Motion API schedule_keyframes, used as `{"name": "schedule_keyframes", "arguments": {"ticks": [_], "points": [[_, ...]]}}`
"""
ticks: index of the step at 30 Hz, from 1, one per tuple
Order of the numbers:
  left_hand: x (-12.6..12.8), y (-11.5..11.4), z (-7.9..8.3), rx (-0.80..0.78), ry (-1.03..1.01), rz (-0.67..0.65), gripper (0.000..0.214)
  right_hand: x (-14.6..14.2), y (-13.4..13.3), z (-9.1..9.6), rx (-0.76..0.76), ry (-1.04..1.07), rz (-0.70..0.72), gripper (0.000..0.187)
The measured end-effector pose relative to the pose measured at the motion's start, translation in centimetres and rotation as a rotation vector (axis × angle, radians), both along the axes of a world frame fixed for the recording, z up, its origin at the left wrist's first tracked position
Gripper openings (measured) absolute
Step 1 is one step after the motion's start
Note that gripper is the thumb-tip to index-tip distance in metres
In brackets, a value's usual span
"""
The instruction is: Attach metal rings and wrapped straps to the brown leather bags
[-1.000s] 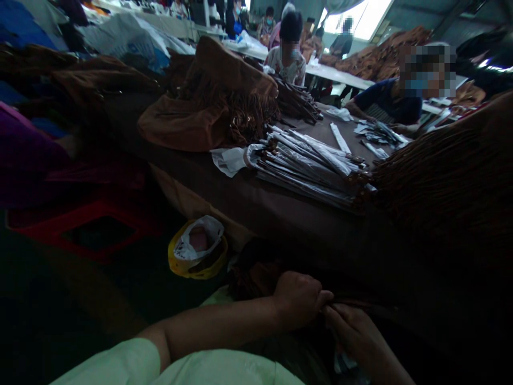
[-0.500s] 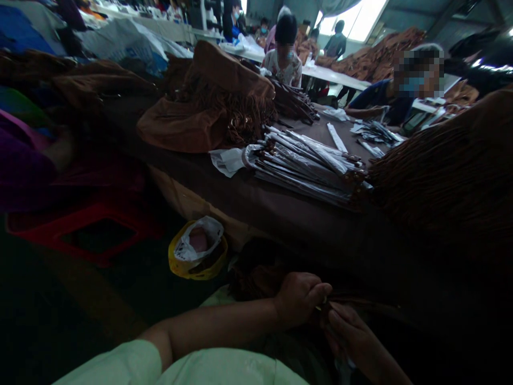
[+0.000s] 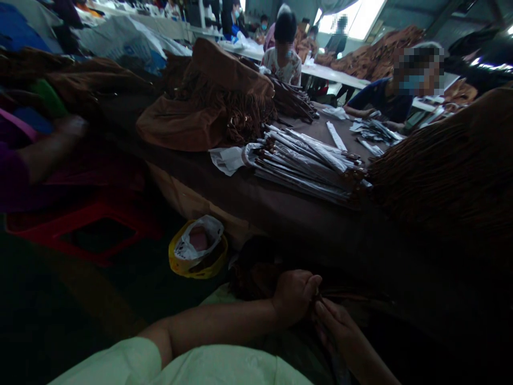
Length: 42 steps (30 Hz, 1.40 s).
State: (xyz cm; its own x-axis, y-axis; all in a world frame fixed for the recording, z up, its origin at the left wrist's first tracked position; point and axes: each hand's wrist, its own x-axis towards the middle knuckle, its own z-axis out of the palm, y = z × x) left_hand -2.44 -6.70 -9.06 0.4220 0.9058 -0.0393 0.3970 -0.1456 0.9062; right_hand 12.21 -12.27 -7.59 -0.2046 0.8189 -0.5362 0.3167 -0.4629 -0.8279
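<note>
— Biggest first?
— Long cloth-covered desk, a fringed brown suede bag on top, a bundle of foil-wrapped straps close beside it.
— Below the desk edge?
— A yellow plastic bag, near the lap.
— And the hands?
— Left hand and right hand close together, both pinching a dark brown strap, low over the lap.

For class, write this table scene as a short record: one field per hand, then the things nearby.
Left hand: pinches a dark brown strap
Right hand: pinches the same strap
Beside hands: bunched brown suede
Table: fringed brown suede bag; bundled plastic-sleeved straps
Floor: yellow plastic bag; red plastic stool
</note>
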Motion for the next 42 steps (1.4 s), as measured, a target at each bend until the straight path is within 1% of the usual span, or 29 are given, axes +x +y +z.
{"name": "schedule_keyframes", "arguments": {"ticks": [1,2,5,7,10,12,14,16,18,20,21,23,25,26,27,29,31,33,35,36,38,40,42], "points": [[0.0,0.1,0.0,-0.010,0.008,-0.024,0.055,0.4,0.2,0.0,-0.011,0.003,0.018,0.051],[0.0,0.1,0.1,-0.002,0.026,-0.066,0.054,1.1,0.5,0.3,-0.040,0.013,0.070,0.051],[0.1,0.3,0.5,0.080,0.106,-0.264,0.051,3.3,2.0,1.8,-0.145,0.029,0.329,0.048],[0.1,0.4,0.7,0.146,0.142,-0.371,0.049,4.6,3.1,3.0,-0.175,0.003,0.454,0.047],[-0.1,0.6,0.7,0.219,0.100,-0.426,0.046,5.4,4.5,3.7,-0.209,0.044,0.513,0.048],[-0.4,0.8,0.4,0.204,0.031,-0.426,0.044,5.5,5.2,3.3,-0.209,0.100,0.491,0.048],[-0.7,0.9,0.0,0.118,-0.022,-0.381,0.046,5.2,5.5,2.7,-0.187,0.122,0.449,0.049],[-0.8,0.9,-0.4,0.017,-0.040,-0.274,0.051,4.6,5.4,2.1,-0.146,0.116,0.411,0.048],[-0.8,0.9,-0.6,-0.026,-0.027,-0.166,0.053,3.6,5.0,1.8,-0.116,0.092,0.405,0.047],[-0.7,1.0,-0.6,-0.016,0.013,-0.090,0.053,2.3,4.2,1.5,-0.038,0.009,0.384,0.047],[-0.7,1.0,-0.6,-0.002,0.035,-0.066,0.052,1.7,3.6,1.4,0.031,-0.066,0.347,0.047],[-0.6,1.2,-0.6,0.028,0.075,-0.048,0.051,0.6,2.5,1.2,0.194,-0.235,0.217,0.044],[-0.6,1.2,-0.6,0.062,0.106,-0.070,0.050,0.3,1.6,1.1,0.280,-0.340,0.120,0.040],[-0.5,1.1,-0.6,0.082,0.113,-0.095,0.049,0.5,1.3,1.1,0.273,-0.342,0.113,0.040],[-0.4,0.9,-0.6,0.105,0.106,-0.130,0.049,0.9,1.1,1.0,0.219,-0.300,0.135,0.040],[-0.2,0.5,-0.5,0.144,0.048,-0.194,0.050,1.9,0.9,0.7,0.026,-0.084,0.183,0.043],[0.0,0.1,-0.3,0.141,-0.027,-0.219,0.052,2.6,0.9,0.0,-0.183,0.204,0.162,0.052],[0.0,0.0,0.0,0.104,-0.054,-0.203,0.054,2.5,0.8,-1.0,-0.192,0.283,0.087,0.064],[-0.1,0.1,0.0,0.090,-0.012,-0.180,0.053,2.0,0.9,-1.9,-0.171,0.281,0.034,0.066],[-0.1,0.3,-0.1,0.100,0.036,-0.170,0.053,1.6,0.9,-2.1,-0.169,0.280,0.019,0.064],[-0.2,0.6,-0.3,0.147,0.162,-0.152,0.050,1.0,1.1,-2.0,-0.150,0.210,0.014,0.056],[-0.1,0.9,-0.5,0.192,0.268,-0.142,0.048,0.6,1.2,-1.3,-0.042,-0.025,0.038,0.050],[0.2,1.1,-0.6,0.204,0.291,-0.128,0.048,0.3,0.8,-0.3,0.105,-0.300,0.039,0.045]]}}
